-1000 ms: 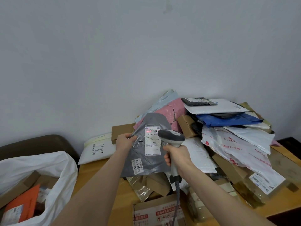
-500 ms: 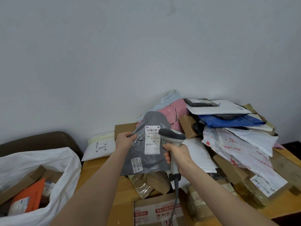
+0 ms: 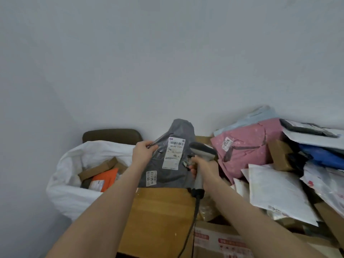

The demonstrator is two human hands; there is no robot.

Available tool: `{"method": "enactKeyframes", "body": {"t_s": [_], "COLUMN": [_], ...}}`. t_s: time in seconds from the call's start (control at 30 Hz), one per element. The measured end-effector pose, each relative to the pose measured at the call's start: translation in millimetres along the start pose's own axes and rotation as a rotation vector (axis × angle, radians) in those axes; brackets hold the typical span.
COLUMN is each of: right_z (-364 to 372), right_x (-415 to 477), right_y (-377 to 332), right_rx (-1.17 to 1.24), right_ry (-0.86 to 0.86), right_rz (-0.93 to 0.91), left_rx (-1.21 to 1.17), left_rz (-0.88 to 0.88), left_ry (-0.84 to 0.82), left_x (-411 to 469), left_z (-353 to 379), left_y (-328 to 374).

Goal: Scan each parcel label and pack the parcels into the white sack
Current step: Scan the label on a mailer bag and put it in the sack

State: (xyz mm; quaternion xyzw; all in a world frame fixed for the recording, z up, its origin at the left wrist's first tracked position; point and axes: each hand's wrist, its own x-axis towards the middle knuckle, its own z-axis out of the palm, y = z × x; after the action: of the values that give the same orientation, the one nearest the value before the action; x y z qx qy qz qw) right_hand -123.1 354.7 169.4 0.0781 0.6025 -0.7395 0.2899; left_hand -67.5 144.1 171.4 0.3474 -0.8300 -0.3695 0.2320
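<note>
My left hand (image 3: 143, 153) pinches the upper left edge of a grey plastic parcel (image 3: 173, 171) and holds it upright above the table. A white barcode label (image 3: 174, 155) faces me on its front. My right hand (image 3: 202, 167) grips the handle of a grey barcode scanner (image 3: 202, 151), whose head sits just right of the label. The scanner's black cable hangs down over the table. The white sack (image 3: 74, 183) stands open at the left, with a brown box and an orange parcel (image 3: 105, 178) inside.
A heap of parcels fills the right: a pink bag (image 3: 245, 148), a white bag (image 3: 277, 192), a blue bag (image 3: 322, 155), small brown boxes. A printed carton (image 3: 221, 241) lies at the near edge of the wooden table (image 3: 162, 216). A dark chair back (image 3: 111, 135) stands behind the sack.
The view has swung to the left, so the sack now sits closer to the middle. Both hands have carried the grey parcel and scanner leftward, nearer the sack.
</note>
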Motion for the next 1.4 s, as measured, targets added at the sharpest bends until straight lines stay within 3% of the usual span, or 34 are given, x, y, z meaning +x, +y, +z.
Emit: {"method": "enactKeyframes", "body": {"t_s": [0.3,0.47,0.6,0.73,0.8,0.9,1.0,1.17,1.27,1.4], "right_z": [170.3,283.5,336.6,354.8,357.8,357.3,357.3,353.5,345.7,333.2], "right_x": [33.6,66.5,86.5,110.9,122.5,136.4,143.6,154.4,160.1,153.3], "right_y": [47.2,87.6,115.4,137.2,147.6,159.5,167.2,176.5,180.3,178.8], "right_rx": [-0.077,-0.104,-0.128,-0.162,-0.190,-0.209,-0.221,-0.220,-0.198,-0.160], "right_ry": [-0.146,-0.158,-0.142,-0.058,-0.024,0.026,0.069,0.106,0.148,0.177], "right_rz": [0.056,0.129,0.176,0.225,0.247,0.289,0.327,0.348,0.343,0.345], "left_rx": [0.131,0.171,0.297,0.442,0.553,0.805,0.884,1.082,1.208,1.176], "left_rz": [-0.008,-0.039,-0.131,-0.249,-0.252,-0.053,0.205,0.227,0.230,0.216], "left_ry": [0.211,0.090,-0.200,-0.377,-0.348,-0.322,-0.510,-0.759,-0.750,-0.715], "left_x": [91.4,163.8,201.8,215.5,212.0,200.4,188.2,187.3,192.8,192.5], "left_z": [-143.9,-197.4,-209.0,-181.8,-161.4,-131.9,-104.9,-81.4,-77.0,-69.8], "left_y": [-111.9,-198.7,-263.2,-311.1,-331.1,-346.8,-345.7,-363.5,-373.5,-361.8]}}
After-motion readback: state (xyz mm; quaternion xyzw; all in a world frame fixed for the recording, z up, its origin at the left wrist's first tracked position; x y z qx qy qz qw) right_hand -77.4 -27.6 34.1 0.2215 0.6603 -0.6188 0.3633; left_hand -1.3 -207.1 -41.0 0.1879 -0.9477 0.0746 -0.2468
